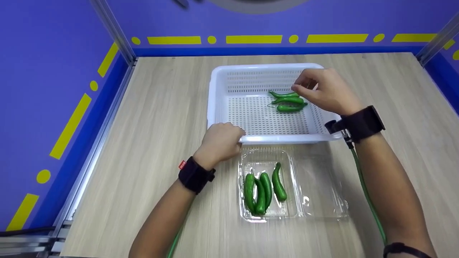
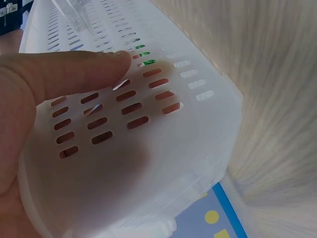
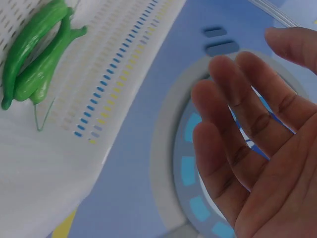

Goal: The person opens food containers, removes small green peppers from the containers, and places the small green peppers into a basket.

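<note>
Head view shows us partway through moving green peppers between two containers: three peppers (image 1: pixel 288 101) lie together in the white perforated basket (image 1: pixel 218 107), toward its far right, while four peppers (image 1: pixel 263 190) sit in the clear plastic tray (image 1: pixel 267 215), which rests on the tabletop (image 1: pixel 161 107) just in front of the basket. Which way they travel we cannot tell from this moment; as we judge it, roughly half the batch sits in each container.

Our right hand (image 1: pixel 324 91) hovers just above the three peppers in the basket. Its fingers (image 3: pixel 233 134) are spread and relaxed in the right wrist view, holding nothing. Our left hand (image 1: pixel 220 141) grips the basket's near rim, fingers (image 2: pixel 79 74) curled against the slotted wall, steadying it.
</note>
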Tool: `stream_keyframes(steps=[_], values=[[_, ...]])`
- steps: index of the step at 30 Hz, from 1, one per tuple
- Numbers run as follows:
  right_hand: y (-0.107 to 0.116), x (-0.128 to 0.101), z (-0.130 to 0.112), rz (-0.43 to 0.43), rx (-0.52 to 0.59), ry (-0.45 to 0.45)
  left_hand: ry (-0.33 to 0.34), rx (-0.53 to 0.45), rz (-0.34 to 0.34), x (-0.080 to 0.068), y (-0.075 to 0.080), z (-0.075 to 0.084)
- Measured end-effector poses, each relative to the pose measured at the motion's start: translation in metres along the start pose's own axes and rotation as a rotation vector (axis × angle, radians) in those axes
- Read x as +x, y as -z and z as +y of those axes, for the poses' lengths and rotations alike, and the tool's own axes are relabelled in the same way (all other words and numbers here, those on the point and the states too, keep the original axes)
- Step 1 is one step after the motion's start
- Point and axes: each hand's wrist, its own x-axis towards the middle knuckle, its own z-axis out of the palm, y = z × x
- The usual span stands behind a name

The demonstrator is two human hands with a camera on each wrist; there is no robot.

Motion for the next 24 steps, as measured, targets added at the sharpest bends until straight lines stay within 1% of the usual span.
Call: stream_keyframes(steps=[10, 13, 18, 24], values=[[0.010, -0.019, -0.017, 0.144, 0.107, 0.029, 0.001, 0.005, 0.000, -0.001, 0.001, 0.000], [0.009, -0.027, -0.021, 0.149, 0.105, 0.033, 0.000, 0.013, 0.004, -0.001, 0.002, 0.001], [0.008, -0.040, -0.025, 0.153, 0.092, 0.056, -0.003, 0.007, -0.009, -0.001, 0.001, 0.002], [0.008, -0.047, -0.029, 0.149, 0.084, 0.070, 0.008, 0.012, -0.022, 0.000, 0.001, 0.001]])
